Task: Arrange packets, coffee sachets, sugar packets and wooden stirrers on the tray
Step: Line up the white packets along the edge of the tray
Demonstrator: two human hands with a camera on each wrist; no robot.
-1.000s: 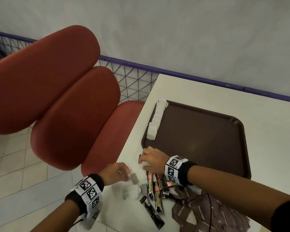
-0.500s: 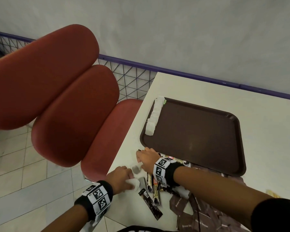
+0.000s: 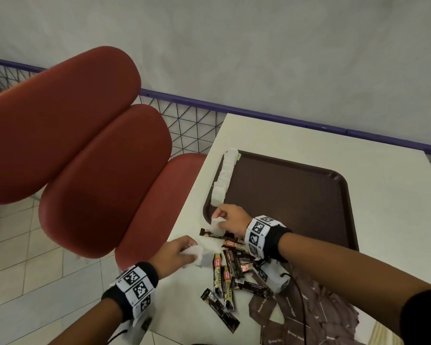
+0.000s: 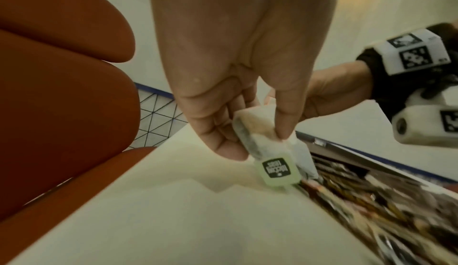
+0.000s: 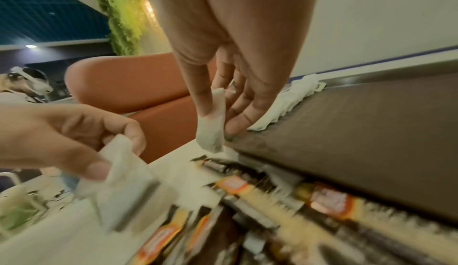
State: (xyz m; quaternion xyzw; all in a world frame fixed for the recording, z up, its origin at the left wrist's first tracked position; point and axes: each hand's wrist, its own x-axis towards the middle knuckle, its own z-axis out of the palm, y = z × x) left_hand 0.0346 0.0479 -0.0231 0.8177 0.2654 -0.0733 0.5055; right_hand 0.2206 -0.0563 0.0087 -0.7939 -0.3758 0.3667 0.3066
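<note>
A brown tray [image 3: 296, 195] lies on the white table [image 3: 388, 185], with a row of white tea bags [image 3: 223, 179] along its left rim. My right hand [image 3: 230, 220] pinches one white tea bag [image 5: 212, 130] just above the tray's near left corner [image 5: 247, 142]. My left hand [image 3: 174, 255] pinches white tea bags [image 4: 260, 132] with a pale green tag [image 4: 277, 169] just over the table's left edge. Dark coffee sachets [image 3: 225, 277] lie scattered below the hands. Brown sugar packets [image 3: 304, 317] are piled at the near right.
A red cushioned bench [image 3: 80, 155] stands close along the table's left side. A purple rail with wire mesh [image 3: 189, 118] runs behind it, under a grey wall. Tiled floor [image 3: 23, 270] shows at the lower left.
My right hand lifted a tea bag from beside the sachets and rose toward the tray's near left corner. My left hand closed on tea bags near the table edge.
</note>
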